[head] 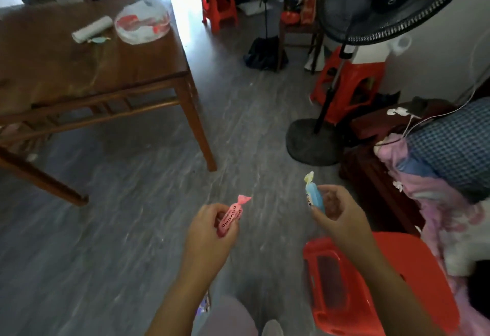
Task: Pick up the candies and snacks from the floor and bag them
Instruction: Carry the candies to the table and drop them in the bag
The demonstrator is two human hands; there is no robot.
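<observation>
My left hand (209,232) is closed around a pink wrapped candy (233,215) with black lettering, its twisted end sticking up to the right. A blue wrapped candy (314,196) with a yellowish twisted top is pinched upright in my right hand (338,212). Both hands hover above the grey floor (132,229). On the wooden table (79,70) at the upper left lies a clear plastic bag (143,21) with red and white contents, a pale blue candy (98,40) and a white roll (91,29) beside it.
A black standing fan (315,142) rises at the right, its base on the floor. Red plastic stools stand at the lower right (371,282), behind the fan (352,83) and at the back (220,4). A dark bag (265,54) lies on the floor. Bedding (437,171) is piled at the right.
</observation>
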